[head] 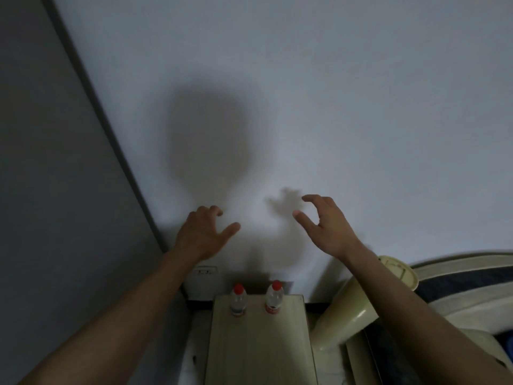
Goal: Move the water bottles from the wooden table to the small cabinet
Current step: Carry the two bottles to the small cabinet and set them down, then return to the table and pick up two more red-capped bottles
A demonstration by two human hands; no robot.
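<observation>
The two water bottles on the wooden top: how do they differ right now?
The left bottle stands nearer the top's left edge and carries a dark bluish label; the right bottle stands nearer the middle and carries a red label. Both are upright, clear, red-capped, apart, near the wall end, and untouched.

Two clear bottles (238,299) (274,297), red caps, red-banded labels. Pale wood-grain cabinet (258,343). White wall (305,93); grey panel (50,162) at left. Cream fan (358,309).

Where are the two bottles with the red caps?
In the head view, low in the middle, the two water bottles stand upright side by side at the far end of the wooden top, by the white wall.
</observation>
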